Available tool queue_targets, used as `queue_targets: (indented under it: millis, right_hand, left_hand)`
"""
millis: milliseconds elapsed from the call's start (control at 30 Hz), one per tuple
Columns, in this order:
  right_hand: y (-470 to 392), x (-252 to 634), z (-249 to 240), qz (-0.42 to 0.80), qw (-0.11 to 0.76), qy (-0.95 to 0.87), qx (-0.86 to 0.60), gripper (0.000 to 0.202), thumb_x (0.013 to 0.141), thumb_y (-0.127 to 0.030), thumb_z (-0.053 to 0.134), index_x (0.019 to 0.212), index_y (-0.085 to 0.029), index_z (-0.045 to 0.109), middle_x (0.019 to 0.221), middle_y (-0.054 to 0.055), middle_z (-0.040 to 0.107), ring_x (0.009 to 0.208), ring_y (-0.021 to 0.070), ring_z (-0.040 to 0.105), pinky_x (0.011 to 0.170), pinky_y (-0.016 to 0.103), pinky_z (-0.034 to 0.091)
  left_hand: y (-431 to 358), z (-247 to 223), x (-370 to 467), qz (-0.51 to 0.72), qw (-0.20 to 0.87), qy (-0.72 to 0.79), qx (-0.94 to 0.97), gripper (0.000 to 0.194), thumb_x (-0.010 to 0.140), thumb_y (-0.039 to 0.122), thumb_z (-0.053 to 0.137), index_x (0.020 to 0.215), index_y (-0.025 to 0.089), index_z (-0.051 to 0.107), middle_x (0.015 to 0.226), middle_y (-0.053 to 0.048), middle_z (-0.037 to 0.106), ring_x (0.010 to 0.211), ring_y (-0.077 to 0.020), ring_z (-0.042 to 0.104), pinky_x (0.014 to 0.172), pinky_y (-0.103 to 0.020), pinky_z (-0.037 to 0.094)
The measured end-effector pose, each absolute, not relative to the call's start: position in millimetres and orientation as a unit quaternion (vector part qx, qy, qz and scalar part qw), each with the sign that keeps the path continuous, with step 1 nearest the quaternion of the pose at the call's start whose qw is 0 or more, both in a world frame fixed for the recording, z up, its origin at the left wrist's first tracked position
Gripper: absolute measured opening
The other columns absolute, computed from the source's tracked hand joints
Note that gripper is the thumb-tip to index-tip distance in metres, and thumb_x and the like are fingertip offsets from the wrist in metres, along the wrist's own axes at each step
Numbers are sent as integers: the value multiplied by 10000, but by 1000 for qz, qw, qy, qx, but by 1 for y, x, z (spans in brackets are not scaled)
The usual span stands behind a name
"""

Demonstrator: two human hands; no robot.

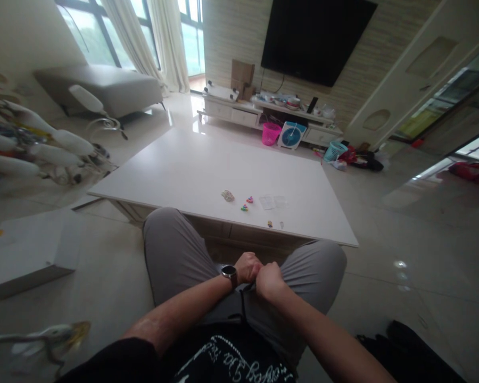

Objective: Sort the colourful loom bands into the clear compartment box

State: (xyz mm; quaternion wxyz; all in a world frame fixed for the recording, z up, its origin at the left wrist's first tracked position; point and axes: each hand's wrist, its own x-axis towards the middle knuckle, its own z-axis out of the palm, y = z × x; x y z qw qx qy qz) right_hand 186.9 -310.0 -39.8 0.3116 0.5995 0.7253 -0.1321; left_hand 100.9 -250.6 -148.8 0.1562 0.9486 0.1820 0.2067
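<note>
My left hand (248,267) and my right hand (269,280) meet over my lap, both with curled fingers. Whether anything is between them is hidden. A dark round watch (229,272) is on my left wrist. On the white table (207,165) beyond my knees lies a small pale beaded heap (228,196). Right of it are two small colourful pieces, one pinkish (249,200) and one striped (244,208). Farther right are clear flat packets (273,202). Near the front edge rest a tiny yellow-and-blue piece (270,224) and a small pale item (281,225).
A low cabinet (231,113) stands under a wall television (315,37). Before it are a pink basket (270,134), a blue-and-white fan (291,135) and a light blue basket (335,151). At left are a grey bench (104,88), white lamp parts (59,149) and a white box (27,244).
</note>
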Motion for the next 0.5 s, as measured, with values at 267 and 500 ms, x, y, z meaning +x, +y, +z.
queue_targets:
  millis: [267,500]
  right_hand:
    - [-285,238,-20,-140,146,784,587,313,955,-206,452,1105,-190,726,1163,98,724,1091,212,662,920,284,468]
    - [-275,219,-53,-100,60,788,605,582,1060,-398,288,831,-173,773,903,118,772,868,212,710,791,281,473]
  left_hand:
    - [-247,-103,77,152,170,285,931,329,1020,283,357,881,171,633,837,-54,720,737,-162,656,715,-281,434]
    - [-269,-72,75,-48,128,297,945,199,886,249,581,887,110,723,966,-158,732,927,-277,678,806,-391,490]
